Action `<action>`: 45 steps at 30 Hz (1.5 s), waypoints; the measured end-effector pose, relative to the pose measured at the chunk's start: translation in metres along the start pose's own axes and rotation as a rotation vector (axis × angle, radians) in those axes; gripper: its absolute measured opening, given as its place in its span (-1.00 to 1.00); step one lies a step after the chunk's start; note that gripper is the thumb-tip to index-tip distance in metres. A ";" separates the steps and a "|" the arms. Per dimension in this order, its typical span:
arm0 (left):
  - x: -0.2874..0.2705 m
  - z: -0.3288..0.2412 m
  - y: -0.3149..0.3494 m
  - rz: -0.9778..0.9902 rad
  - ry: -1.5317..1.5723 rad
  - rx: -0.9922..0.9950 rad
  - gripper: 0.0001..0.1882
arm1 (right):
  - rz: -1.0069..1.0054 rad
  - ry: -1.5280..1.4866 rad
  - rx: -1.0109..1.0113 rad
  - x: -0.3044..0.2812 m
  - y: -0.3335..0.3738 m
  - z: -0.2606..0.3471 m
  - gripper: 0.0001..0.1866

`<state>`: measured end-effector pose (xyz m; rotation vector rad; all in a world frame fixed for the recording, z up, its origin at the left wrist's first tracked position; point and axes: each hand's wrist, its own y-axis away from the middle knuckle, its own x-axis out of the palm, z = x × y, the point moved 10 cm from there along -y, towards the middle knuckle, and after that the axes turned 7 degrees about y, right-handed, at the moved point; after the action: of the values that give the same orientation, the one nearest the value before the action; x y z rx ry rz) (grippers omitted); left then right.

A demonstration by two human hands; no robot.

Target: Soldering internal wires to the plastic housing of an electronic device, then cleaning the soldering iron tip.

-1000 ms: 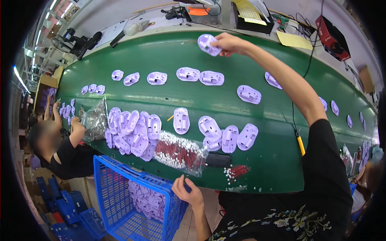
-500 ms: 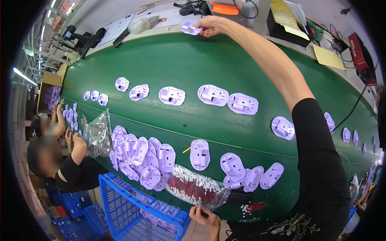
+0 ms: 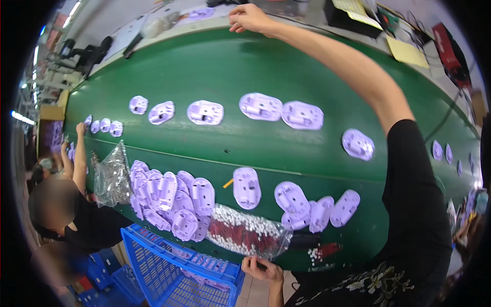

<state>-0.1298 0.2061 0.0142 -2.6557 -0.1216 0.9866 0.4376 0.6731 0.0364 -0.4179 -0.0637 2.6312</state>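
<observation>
My right hand (image 3: 249, 18) is stretched over the far edge of the green work surface (image 3: 204, 56), fingers loosely extended and holding nothing. Just left of it, apart from the fingers, a light purple plastic shell (image 3: 201, 14) is at the white ledge, slightly blurred. Low in the picture, my left hand (image 3: 262, 268) has curled fingers at the near table edge. It is nearest the clear bag (image 3: 245, 233) of red wires with white connectors; whatever its fingers hold, if anything, is hidden. Beyond this bag stands a single purple shell (image 3: 247, 188), with a short yellow stick (image 3: 228, 182) beside it.
Purple shells (image 3: 205, 112) lie spaced along the green surface; a heap (image 3: 169, 192) sits left of the wire bag. A blue crate (image 3: 179, 271) stands below the near edge. Further left are a bag of small metal parts (image 3: 113, 176) and co-workers (image 3: 84, 225).
My right hand has let go of the purple shell, which is now further left at the ledge. My left hand stays at the near edge. The whole view has shifted slightly.
</observation>
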 end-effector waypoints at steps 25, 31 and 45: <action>0.003 -0.119 -0.054 0.190 0.224 0.419 -0.79 | 0.613 1.008 0.718 -0.347 0.513 0.086 -0.46; 0.100 -0.263 -0.054 0.629 0.325 0.704 -0.59 | 0.427 1.290 0.698 -0.372 0.508 -0.029 -0.02; 0.308 -0.288 -0.044 0.981 0.031 0.945 -0.30 | 0.221 1.323 0.420 -0.380 0.507 -0.034 -0.20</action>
<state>0.2923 0.2317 0.0429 -1.7380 1.3847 0.8764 0.5420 0.0472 0.0518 -1.9124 0.9510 1.9443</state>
